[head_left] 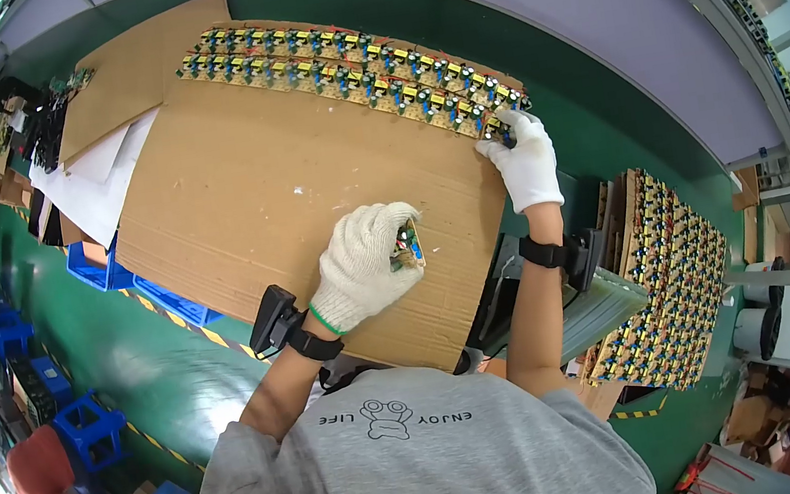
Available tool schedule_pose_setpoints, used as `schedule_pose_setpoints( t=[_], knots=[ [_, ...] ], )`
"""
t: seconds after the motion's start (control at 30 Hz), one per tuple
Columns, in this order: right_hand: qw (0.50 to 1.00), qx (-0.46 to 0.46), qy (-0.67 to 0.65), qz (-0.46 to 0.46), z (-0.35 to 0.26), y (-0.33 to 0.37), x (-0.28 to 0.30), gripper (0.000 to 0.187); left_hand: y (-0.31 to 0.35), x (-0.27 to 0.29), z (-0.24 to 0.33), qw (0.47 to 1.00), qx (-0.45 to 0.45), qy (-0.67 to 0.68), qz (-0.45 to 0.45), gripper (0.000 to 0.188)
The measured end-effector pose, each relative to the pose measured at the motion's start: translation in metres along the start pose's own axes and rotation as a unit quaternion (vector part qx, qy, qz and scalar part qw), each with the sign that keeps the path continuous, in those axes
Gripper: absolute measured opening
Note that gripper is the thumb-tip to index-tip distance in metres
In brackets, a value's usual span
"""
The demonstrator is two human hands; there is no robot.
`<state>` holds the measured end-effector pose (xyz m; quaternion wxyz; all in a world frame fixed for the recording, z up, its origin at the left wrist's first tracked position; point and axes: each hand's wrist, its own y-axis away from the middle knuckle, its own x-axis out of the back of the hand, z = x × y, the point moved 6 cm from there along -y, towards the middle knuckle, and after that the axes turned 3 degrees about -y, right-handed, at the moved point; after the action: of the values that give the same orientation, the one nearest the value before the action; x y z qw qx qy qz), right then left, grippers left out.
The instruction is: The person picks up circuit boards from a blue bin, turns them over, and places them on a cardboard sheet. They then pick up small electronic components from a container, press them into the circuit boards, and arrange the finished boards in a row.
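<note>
My left hand, in a cream knitted glove with a green cuff, is closed around a small circuit board above the middle of a cardboard sheet. Part of that board is hidden by the glove. At the far right corner of the cardboard, my right hand, in a white glove, has its thumb and fingers closed on another circuit board, at the end of the nearer row. Two long rows of circuit boards, with yellow, blue and green parts, run along the far edge.
To the right stands a stack of cardboard layers covered with circuit boards. White sheets and a loose cardboard piece lie at the left. Blue bins sit below the table's left edge, and blue stools stand on the green floor.
</note>
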<state>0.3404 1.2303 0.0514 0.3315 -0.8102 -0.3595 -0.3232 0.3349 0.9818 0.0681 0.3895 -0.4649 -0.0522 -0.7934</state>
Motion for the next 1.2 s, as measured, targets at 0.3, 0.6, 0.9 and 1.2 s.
schedule_pose_setpoints(
  t=[0.3, 0.6, 0.9, 1.2],
  knots=[
    [0.995, -0.005, 0.092, 0.037, -0.019, 0.013, 0.013, 0.053, 0.006, -0.001, 0.000, 1.000, -0.002, 0.017, 0.001, 0.044],
    [0.928, 0.319, 0.005, -0.192, -0.215, 0.106, 0.119, 0.026, 0.003, 0.002, -0.001, 0.996, -0.009, 0.017, 0.082, 0.048],
    [0.940, 0.284, 0.060, 0.180, -0.267, 0.161, 0.158, 0.038, 0.007, 0.000, -0.027, 0.985, 0.079, 0.138, 0.070, 0.084],
    [0.925, -0.147, -0.291, -0.197, -0.120, 0.079, 0.017, 0.040, 0.011, 0.046, 0.004, 0.984, 0.043, 0.169, 0.027, 0.090]
  ],
)
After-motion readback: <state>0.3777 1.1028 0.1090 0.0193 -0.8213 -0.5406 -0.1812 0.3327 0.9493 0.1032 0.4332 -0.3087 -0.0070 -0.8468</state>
